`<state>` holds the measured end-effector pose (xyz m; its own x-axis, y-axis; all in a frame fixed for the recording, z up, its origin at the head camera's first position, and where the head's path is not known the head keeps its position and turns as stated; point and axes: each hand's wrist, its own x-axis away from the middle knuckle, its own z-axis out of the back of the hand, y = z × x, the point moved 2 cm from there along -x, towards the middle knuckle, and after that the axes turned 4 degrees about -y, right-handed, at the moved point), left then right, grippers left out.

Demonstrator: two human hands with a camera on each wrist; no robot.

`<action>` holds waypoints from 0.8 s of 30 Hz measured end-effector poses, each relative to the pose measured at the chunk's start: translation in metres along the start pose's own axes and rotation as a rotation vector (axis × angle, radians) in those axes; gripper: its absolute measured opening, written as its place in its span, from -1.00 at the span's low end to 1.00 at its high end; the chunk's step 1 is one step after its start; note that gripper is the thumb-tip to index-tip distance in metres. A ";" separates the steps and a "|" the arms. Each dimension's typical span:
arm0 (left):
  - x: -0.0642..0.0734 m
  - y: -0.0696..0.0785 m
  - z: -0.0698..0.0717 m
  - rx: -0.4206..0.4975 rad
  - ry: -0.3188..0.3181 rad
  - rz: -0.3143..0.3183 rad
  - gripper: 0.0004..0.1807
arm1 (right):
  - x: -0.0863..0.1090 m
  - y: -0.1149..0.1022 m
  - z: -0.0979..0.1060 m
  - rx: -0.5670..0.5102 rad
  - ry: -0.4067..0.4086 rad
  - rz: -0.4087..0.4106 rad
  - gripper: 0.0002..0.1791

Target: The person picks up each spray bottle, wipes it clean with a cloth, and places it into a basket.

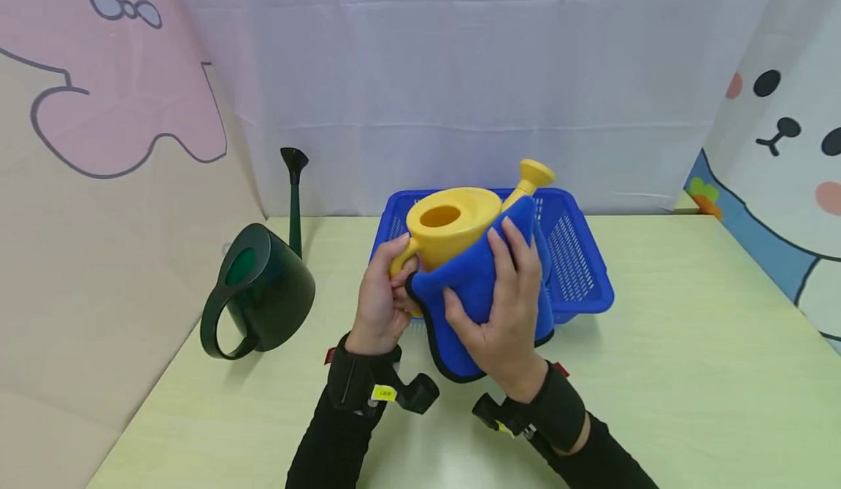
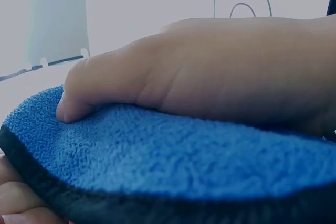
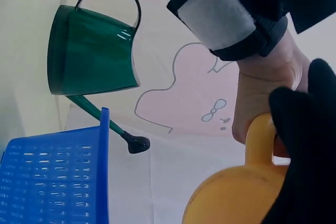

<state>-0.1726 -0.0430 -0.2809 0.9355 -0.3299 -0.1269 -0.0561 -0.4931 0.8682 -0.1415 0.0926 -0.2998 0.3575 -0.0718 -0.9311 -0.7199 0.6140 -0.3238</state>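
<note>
A yellow watering can is held up in front of the blue basket, its spout toward the upper right. My left hand grips the can by its handle. With fingers and thumb spread, my right hand holds a blue cloth against the can's side. The cloth has black edging and covers much of the can's lower body. In the left wrist view, a thumb presses on the cloth's fuzzy surface.
A blue plastic basket sits on the table behind the hands. To the left is a dark green watering can with a long upright spout. A white curtain hangs at the back, with printed cloths on both sides.
</note>
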 end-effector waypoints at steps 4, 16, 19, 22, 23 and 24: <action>0.000 0.000 0.000 0.000 -0.041 -0.024 -0.55 | -0.003 0.005 0.002 -0.062 -0.030 -0.014 -0.28; -0.004 -0.002 0.000 0.004 -0.255 -0.146 -0.48 | -0.010 0.025 0.009 -0.208 -0.073 -0.157 -0.23; -0.003 -0.001 0.000 -0.001 -0.191 -0.106 -0.49 | -0.007 0.018 0.007 -0.168 -0.054 -0.108 -0.23; -0.001 0.000 0.000 -0.003 -0.100 -0.053 -0.51 | -0.004 0.012 0.004 -0.114 -0.032 -0.027 -0.27; -0.001 0.000 0.000 -0.002 -0.076 -0.041 -0.52 | -0.004 0.011 0.004 -0.103 -0.029 -0.007 -0.28; -0.001 0.000 0.000 -0.005 -0.058 -0.034 -0.53 | -0.004 0.010 0.003 -0.098 -0.028 0.009 -0.29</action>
<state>-0.1735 -0.0430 -0.2809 0.9149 -0.3592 -0.1841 -0.0226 -0.5010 0.8651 -0.1484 0.1020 -0.2989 0.3662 -0.0443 -0.9295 -0.7771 0.5349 -0.3317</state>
